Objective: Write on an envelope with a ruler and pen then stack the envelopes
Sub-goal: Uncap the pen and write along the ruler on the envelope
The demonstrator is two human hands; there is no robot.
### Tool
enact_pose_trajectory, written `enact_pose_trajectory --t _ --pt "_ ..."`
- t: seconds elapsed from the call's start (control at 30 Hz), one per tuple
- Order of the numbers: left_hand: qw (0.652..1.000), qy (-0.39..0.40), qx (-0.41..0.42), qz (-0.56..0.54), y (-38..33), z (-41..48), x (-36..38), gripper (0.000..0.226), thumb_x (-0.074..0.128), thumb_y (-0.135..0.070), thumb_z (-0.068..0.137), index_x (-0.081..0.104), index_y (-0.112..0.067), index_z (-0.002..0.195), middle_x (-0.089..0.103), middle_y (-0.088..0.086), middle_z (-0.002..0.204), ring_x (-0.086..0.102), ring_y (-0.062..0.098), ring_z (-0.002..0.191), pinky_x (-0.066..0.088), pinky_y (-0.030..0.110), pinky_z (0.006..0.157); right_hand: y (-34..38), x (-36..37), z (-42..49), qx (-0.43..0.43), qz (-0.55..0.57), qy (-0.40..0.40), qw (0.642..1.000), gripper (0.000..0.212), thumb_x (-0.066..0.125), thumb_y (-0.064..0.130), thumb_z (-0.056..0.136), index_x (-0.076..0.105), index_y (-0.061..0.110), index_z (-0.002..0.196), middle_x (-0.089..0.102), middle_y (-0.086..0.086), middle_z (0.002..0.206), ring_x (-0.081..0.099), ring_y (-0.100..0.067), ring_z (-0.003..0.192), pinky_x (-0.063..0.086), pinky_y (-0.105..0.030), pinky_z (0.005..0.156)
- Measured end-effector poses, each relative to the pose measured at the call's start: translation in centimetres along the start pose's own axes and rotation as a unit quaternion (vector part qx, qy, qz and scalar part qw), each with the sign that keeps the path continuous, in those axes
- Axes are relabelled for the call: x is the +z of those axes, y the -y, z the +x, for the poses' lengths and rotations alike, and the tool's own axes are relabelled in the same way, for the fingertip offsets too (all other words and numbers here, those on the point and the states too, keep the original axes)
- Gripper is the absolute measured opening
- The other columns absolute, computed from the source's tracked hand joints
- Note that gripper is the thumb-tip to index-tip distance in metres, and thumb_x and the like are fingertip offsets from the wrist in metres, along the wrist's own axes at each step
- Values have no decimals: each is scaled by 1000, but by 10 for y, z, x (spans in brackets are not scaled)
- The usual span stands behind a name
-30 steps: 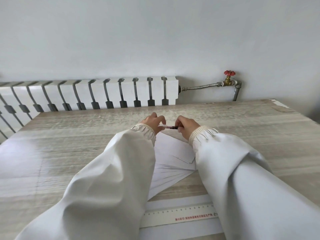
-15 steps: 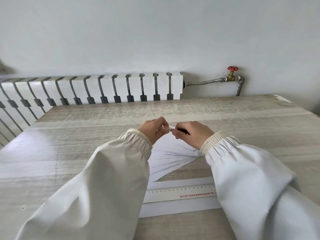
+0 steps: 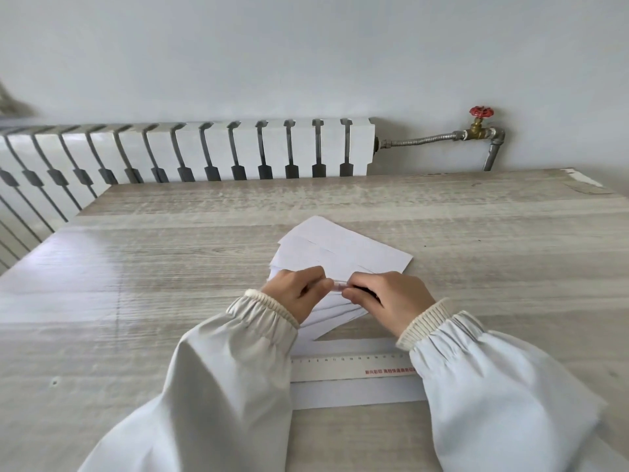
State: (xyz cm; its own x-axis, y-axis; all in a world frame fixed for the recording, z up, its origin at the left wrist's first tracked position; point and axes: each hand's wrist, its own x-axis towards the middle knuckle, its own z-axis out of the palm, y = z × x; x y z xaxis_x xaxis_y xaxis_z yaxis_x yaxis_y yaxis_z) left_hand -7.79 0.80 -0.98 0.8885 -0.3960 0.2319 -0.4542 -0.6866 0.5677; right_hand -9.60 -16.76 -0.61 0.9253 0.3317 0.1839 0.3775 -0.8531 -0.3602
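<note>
Holding a pen (image 3: 340, 287) between them, the left hand (image 3: 296, 294) and the right hand (image 3: 391, 299) meet just above a fanned pile of white envelopes (image 3: 340, 248) in the middle of the pale wooden table (image 3: 153, 274); each grip is pinched on one end of the pen, the left on a clear tip or cap, the right wrapped round the dark barrel, so it looks as though the cap is being pulled off or pushed on, though which cannot be told. The pen is light, stiff and smooth, likely to roll if laid down loose, and is best held low on the barrel for writing. Nearer the person, a single envelope (image 3: 357, 396) lies flat and square to the table edge, with a pale ruler (image 3: 350, 367) lying lengthwise across it; both run under the sleeves (image 3: 221, 386) at either end. The envelopes are thin, light and floppy, and will slide easily on the slick tabletop, so the one being written on should want a flat palm or the ruler pressed down on it. The ruler is stiff and flat, hard to pinch up from a flush surface; pressing along its middle should keep it from pivoting under the pen. For stacking, the sheets are best lifted by an edge or corner.
</note>
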Motion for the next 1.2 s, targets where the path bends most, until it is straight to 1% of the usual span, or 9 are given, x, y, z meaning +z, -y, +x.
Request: enact_pose_trajectory --t 0.13,0.27,0.47,0.6,0.7,0.83,0.97,1.07,1.2 --pt "1000 26 -12 -2 -2 -3 -6 39 31 -40 80 45 -21 49 27 -5 46 32 14 47 29 28 55 3 2 -3 -11 5 -5 1000 32 40 47 91 60 22 88 48 10 63 45 -10 63 29 -26 59" --pt "999 33 -34 -8 -2 -3 -7 47 28 -42 79 63 -18 58 28 -4 44 34 17 49 31 32 59 4 3 -4 -26 10 -14 1000 32 42 46 90 61 20 88 47 11 63 42 -7 60 25 -25 52" --pt "999 -1 20 35 -6 -6 -2 24 49 -36 87 61 -15 86 38 -19 48 43 -5 47 30 16 53 1 1 -5 -16 12 -7 1000 32 40 45 91 61 20 91 58 9 67 52 -11 64 29 -26 54" --pt "999 -8 10 51 -6 -5 -3 43 36 -46 86 59 -15 65 35 -12 40 39 0 41 28 19 50 5 3 -4 -33 29 -17 999 31 41 43 91 61 19 90 65 2 72 55 -14 64 31 -25 53" --pt "998 -44 -45 20 2 -7 -16 50 34 -41 88 43 -21 43 51 -10 48 46 10 48 36 26 59 -1 0 -6 -31 -3 -30 999 32 42 44 91 61 19 89 67 5 74 59 -15 67 30 -25 51" --pt "979 -169 -101 -58 27 -9 -41 56 37 -24 94 43 -24 39 46 -9 32 48 -3 38 37 8 48 -18 -5 -8 -4 -1 -62 998 32 45 43 90 65 19 86 71 16 77 52 -1 52 32 -21 49" --pt "993 -73 -86 -43 12 -11 -26 51 32 -30 96 47 -28 47 53 -29 39 50 -13 49 35 0 56 -11 0 -5 -7 22 -62 998 32 44 43 90 61 18 81 54 13 51 42 -2 41 31 -21 46" --pt "993 -63 -91 -49 10 -10 -25 36 28 -39 84 45 -31 53 52 -10 49 49 6 54 35 12 57 -10 0 -5 10 36 -63 997 28 43 41 91 60 19 84 46 13 45 47 2 41 28 -20 44" --pt "995 -69 -67 -11 16 -16 -30 17 40 -25 90 45 -22 74 50 -5 65 46 15 59 34 27 64 -6 -1 -5 7 131 -37 991 28 39 22 95 62 19 111 67 13 79 54 -3 58 48 -28 62"
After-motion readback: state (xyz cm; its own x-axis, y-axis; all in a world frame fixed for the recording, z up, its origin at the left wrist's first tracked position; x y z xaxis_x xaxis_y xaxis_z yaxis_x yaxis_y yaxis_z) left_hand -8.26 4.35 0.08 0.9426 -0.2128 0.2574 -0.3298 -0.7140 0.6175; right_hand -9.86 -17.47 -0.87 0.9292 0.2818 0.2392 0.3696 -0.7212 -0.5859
